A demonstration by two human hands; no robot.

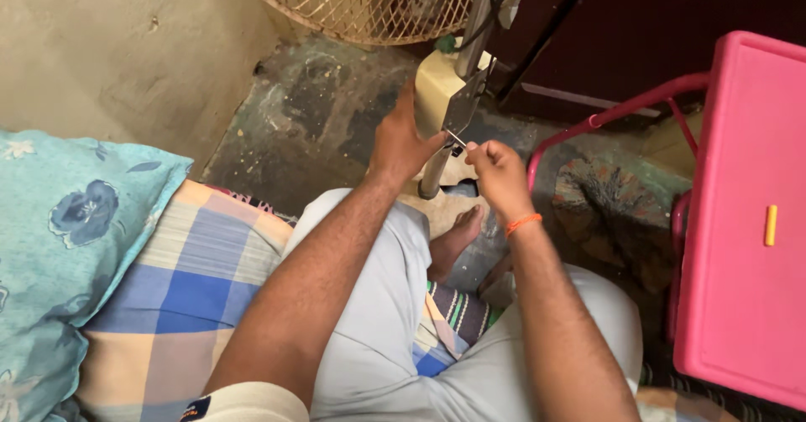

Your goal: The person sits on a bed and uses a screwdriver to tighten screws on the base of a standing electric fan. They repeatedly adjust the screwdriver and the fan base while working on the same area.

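Your left hand [401, 141] has a closed grip round the cream-coloured housing [435, 90] on the fan's stand, thumb side pressed on the near face. Your right hand [495, 166] is pinched shut on a thin tool [457, 140], prob. a small screwdriver, though it's too small to tell for sure. Its tip sits at the lower edge of the dark metal bracket [464, 107], which is fixed to the housing just beside the chrome pole [437, 170].

The housing is low on the stand, above the floor [319, 111] and between your knees, w/ the fan's wire guard [369, 2] overhead.

To do this well:
- Keep the left hand braced hard; the pole looks free to swing, so any wobble probably throws the tip off.
- Hold the tool in line w/ the fastener, not at an angle. A slanted tip is likely to slip and gouge the plastic.
- Push in before you turn, and turn slowly.
- Your left thumb is v. near the tip. Shift it back a little so a slip doesn't land on it.
- Your bare foot [457, 237] is right under the work, near the pole's base. Mind any dropped part there.
- The pink stool [743, 220] to your right is well apart, so the elbow has room.
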